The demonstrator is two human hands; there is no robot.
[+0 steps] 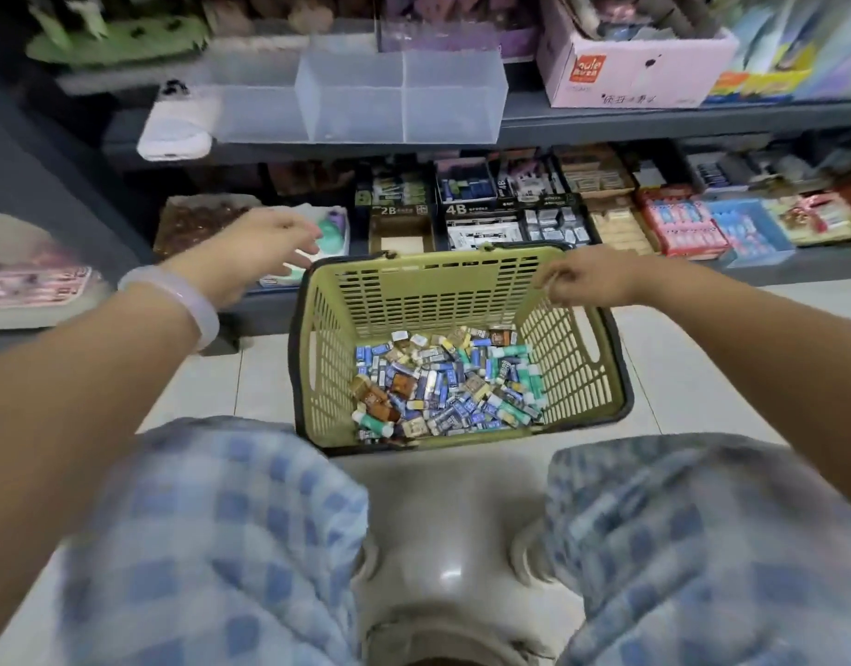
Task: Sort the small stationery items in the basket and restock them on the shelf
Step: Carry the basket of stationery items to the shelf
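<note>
Head view: basket [577, 377] at frame centre on the floor, heaped with small items [445, 384]; shelf [654, 125] above it. Sorting looks barely begun. Left hand [265, 247] reaches left of the rim, fingers [304, 242] loosely spread, holding nothing. Right hand [584, 276] over the far rim, fingers curled; any pinch unclear. Next move: reach down and pick out one kind.

The left hand [265, 242] is motion-blurred, its fingertips smeared over a green-and-purple item [334, 230] that cannot be identified. Whether the right hand [587, 276] pinches anything is too small to tell. Labels on the small stationery items [443, 386] are unreadable. The top shelf's goods [462, 12] are cropped.
</note>
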